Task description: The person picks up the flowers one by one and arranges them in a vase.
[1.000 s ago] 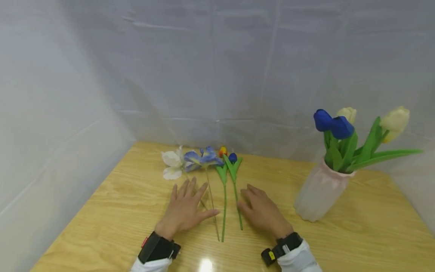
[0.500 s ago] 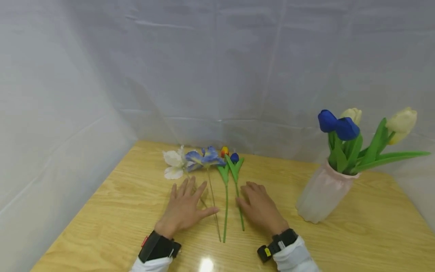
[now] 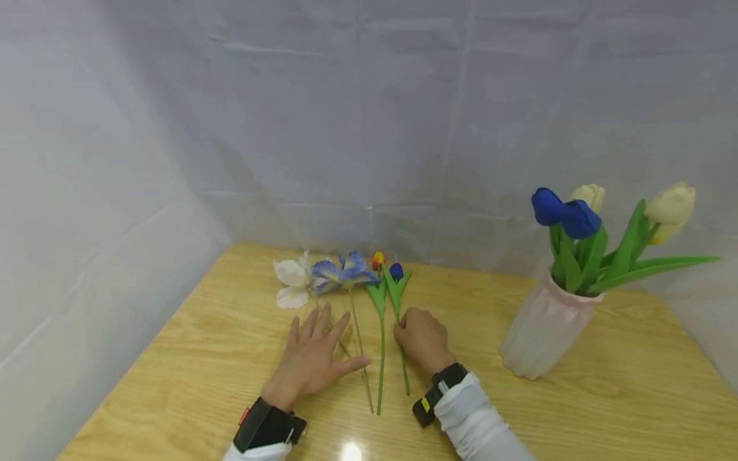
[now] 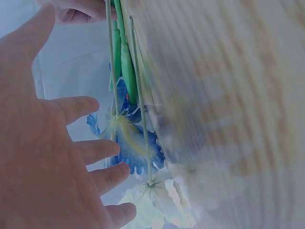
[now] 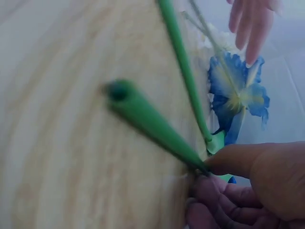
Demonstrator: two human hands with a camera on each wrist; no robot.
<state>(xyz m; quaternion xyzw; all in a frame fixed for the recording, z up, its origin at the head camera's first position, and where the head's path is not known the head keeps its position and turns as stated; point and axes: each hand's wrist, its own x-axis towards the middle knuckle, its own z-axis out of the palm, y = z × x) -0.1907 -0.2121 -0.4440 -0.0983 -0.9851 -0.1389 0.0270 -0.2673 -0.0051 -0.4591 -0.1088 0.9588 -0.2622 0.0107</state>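
Observation:
My right hand [image 3: 423,336] pinches the green stem of a blue tulip [image 3: 396,271] between thumb and fingers. In the right wrist view the stem's lower end [image 5: 152,124] points out from the grip toward the camera, over the wood. Just left lies an orange-yellow tulip [image 3: 378,260], its stem roughly parallel. My left hand [image 3: 308,358] is spread flat, palm down, and overlaps the thin stems of a blue iris [image 3: 346,272] and a white flower [image 3: 292,282]. In the left wrist view its fingers are straight, apart from the iris stem [image 4: 113,71].
A white-and-pink vase [image 3: 544,330] stands at the right of the wooden table [image 3: 190,346]. It holds blue tulips [image 3: 579,219] and cream tulips [image 3: 671,202] with long leaves reaching right. Pale sheeting [image 3: 403,128] hangs behind and to the left.
My right hand has moved slightly left and its fingers have closed on the blue tulip's stem. The left hand stays where it was, still spread.

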